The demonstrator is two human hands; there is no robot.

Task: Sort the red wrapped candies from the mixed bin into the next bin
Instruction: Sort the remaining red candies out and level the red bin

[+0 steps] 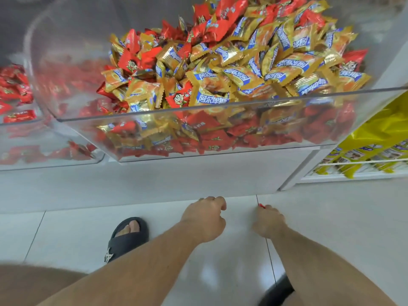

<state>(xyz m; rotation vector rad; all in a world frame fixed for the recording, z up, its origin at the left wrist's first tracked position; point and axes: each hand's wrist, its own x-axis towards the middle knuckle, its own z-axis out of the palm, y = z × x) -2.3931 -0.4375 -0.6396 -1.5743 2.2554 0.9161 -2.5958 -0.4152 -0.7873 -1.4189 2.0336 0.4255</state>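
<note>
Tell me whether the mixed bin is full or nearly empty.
Full: the mixed bin holds gold and red candies heaped above its clear front rim.

Clear glossy plastic bin, shiny foil candies, glossy floor tiles

One head-worn wide-angle view, looking forward and steeply down.

We see the scene from a single camera on the person's head, so no second view shares any of it. It faces ahead and downward: the clear plastic bin of mixed red and gold wrapped candies fills the upper half, very near the lens, its front rim crossing the frame just above the middle. A second clear plastic bin holding red candies sits at the left edge. Below, we look straight down our own forearms to the left hand and right hand over the pale tiled floor, with a black sandal underneath. Straight edges bow with the wide lens.
</note>
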